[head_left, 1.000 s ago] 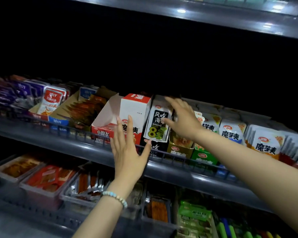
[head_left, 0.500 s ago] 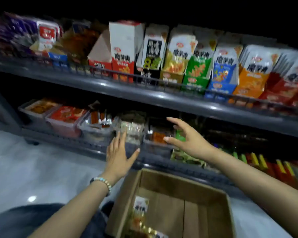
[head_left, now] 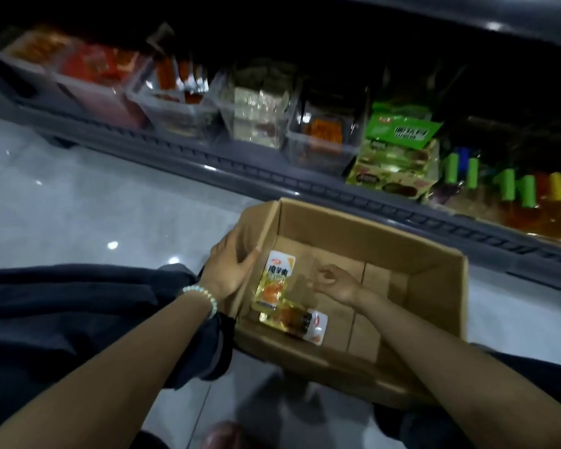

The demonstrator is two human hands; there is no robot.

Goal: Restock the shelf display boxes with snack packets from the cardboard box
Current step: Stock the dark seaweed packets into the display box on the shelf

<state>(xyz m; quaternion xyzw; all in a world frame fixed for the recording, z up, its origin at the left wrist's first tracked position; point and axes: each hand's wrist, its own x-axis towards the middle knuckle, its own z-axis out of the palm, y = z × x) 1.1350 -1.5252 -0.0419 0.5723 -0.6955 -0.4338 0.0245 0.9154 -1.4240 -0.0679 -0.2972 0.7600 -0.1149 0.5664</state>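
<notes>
left hand grips the left wall of the brown cardboard box, right hand hovers inside it loose and empty beside two glossy yellow-and-white snack packets touching on the bottom, so a sloppy pinch could easily slide off one

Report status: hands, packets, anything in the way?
Left hand grips cardboard box by its left wall. Right hand open inside, fingers holding nothing. Two snack packets lie on the box bottom, untouched. Nothing blocking them.
</notes>
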